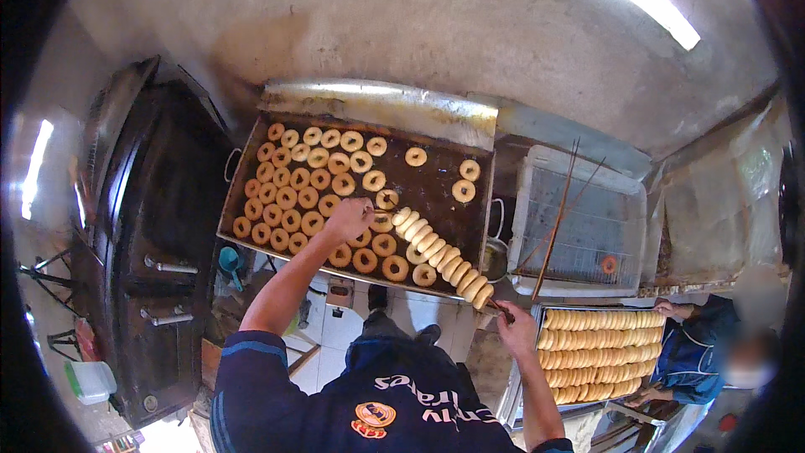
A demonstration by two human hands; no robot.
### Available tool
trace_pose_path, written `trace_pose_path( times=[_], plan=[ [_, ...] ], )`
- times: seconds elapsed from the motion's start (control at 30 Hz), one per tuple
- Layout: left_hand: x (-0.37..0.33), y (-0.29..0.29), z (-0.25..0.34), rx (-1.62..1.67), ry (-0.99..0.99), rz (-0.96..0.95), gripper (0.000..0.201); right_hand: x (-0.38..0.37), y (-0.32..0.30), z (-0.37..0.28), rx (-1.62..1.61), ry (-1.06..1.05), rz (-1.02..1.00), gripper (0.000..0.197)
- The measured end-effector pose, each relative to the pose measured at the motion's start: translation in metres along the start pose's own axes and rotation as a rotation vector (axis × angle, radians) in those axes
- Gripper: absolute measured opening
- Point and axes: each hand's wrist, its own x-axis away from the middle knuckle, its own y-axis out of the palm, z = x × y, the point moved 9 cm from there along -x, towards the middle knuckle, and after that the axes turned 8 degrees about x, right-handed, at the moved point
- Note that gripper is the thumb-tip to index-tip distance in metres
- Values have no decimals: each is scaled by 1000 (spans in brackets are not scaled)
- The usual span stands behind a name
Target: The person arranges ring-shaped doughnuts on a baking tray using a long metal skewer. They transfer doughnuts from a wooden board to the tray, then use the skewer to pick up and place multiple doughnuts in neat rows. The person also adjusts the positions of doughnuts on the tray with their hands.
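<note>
A row of pale ring doughnuts (443, 257) is threaded side by side on a thin stick (502, 310), slanting down to the right over the front of a wide fryer (440, 127). My left hand (350, 218) is closed at the upper left end of the row, above the fryer. Beyond the fryer's front right corner, my right hand (517, 329) grips the lower end of the stick. Under and around the row, many golden ring doughnuts (287, 197) lie in the dark oil, thickest on the left. Two more rings (466, 180) sit apart at the right.
Right of the fryer stands a pale tub with a wire rack (579, 239), two long sticks (557, 226) leaning across it. A co-worker (700, 344) holds a tray (501, 407) of doughnut rows at lower right. A dark cabinet (159, 243) stands left, near a teal dipper (230, 262).
</note>
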Motion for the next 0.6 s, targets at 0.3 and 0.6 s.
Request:
trace_pose_path(
  times=[0.3, 0.6],
  plan=[
    [-37, -18, -71, 25, -67, 125, 23, -15, 28, 33, 25, -228, 108, 37],
    [-28, -30, -35, -114, -33, 94, 24, -34, 30, -10, 103, -101, -1, 40]
  ],
)
